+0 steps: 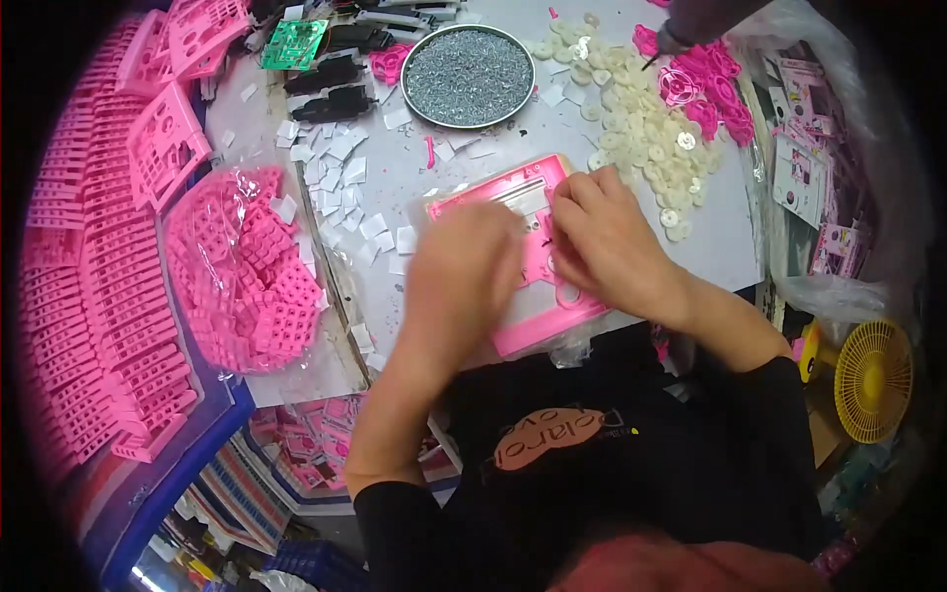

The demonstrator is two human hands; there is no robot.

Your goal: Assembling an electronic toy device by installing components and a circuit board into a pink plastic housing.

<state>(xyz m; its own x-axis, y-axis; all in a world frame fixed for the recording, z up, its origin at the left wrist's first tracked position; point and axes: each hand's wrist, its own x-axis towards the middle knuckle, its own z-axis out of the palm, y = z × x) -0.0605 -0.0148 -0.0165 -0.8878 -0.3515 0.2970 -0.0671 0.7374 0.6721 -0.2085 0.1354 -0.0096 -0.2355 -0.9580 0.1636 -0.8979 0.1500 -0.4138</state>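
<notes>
A pink plastic casing lies tilted on the table before me, with small silver and white parts inside its frame. My left hand is over the casing's left side, smeared by motion, so its fingers cannot be made out. On the right side, my right hand rests against the casing with fingers curled and pressed together. Whatever they pinch is hidden. Beyond the casing stands a round tray heaped with small grey metal screws. Pale round plastic discs are spread beyond my right hand.
Pink casings stand stacked at far left, beside a clear bag of pink button parts. White paper pieces litter the table's left. A dark-tipped tool hangs over pink parts. A yellow fan stands at right.
</notes>
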